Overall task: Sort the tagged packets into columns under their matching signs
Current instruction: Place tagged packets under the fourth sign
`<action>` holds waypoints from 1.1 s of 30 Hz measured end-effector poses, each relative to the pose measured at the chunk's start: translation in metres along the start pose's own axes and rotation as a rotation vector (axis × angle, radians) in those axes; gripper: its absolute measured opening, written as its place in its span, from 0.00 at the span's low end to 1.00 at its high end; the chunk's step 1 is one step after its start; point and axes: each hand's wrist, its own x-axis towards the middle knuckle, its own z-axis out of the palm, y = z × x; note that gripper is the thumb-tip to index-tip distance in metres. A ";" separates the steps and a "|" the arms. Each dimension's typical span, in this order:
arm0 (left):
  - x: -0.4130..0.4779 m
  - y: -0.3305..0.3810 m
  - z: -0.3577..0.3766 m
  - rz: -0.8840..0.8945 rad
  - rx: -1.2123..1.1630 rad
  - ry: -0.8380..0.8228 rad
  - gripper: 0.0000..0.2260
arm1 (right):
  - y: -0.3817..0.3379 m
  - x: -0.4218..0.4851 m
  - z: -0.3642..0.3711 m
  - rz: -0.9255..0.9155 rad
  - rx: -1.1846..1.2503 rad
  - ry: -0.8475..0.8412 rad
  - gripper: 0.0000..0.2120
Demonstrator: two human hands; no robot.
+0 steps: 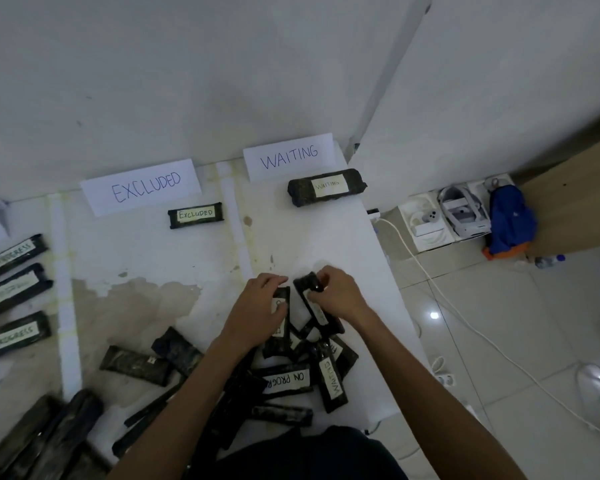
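Note:
Two paper signs lean against the wall: EXCLUDED (142,187) and WAITING (289,156). One black packet tagged EXCLUDED (195,215) lies under its sign, and one tagged WAITING (327,187) lies under the other. Three ON PROGRESS packets (13,256) form a column at the left edge. A heap of black packets (291,379) lies in front of me. My left hand (257,310) grips a packet (280,327) at the heap's top. My right hand (340,292) is closed on the top end of another packet (317,311), whose tag is partly covered.
More dark packets (136,365) lie scattered at lower left, with a stack (42,434) at the bottom left corner. White strips (63,282) divide the table into columns. The table's right edge (392,299) drops to a tiled floor with a cable, white boxes and a blue bag (510,220).

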 end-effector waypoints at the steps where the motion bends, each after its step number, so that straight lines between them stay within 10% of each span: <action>1: 0.001 0.002 -0.001 -0.002 -0.011 -0.001 0.22 | -0.003 0.001 -0.006 0.014 0.090 0.042 0.08; 11: 0.047 -0.004 -0.028 -0.002 0.129 0.048 0.30 | -0.058 0.022 0.002 0.109 0.885 0.020 0.11; 23: 0.157 -0.052 -0.065 -0.051 0.399 0.007 0.29 | -0.038 0.070 0.002 -0.043 0.054 0.027 0.18; 33: 0.198 -0.066 -0.061 0.021 0.395 0.006 0.28 | -0.016 0.083 0.016 -0.164 -0.140 0.081 0.17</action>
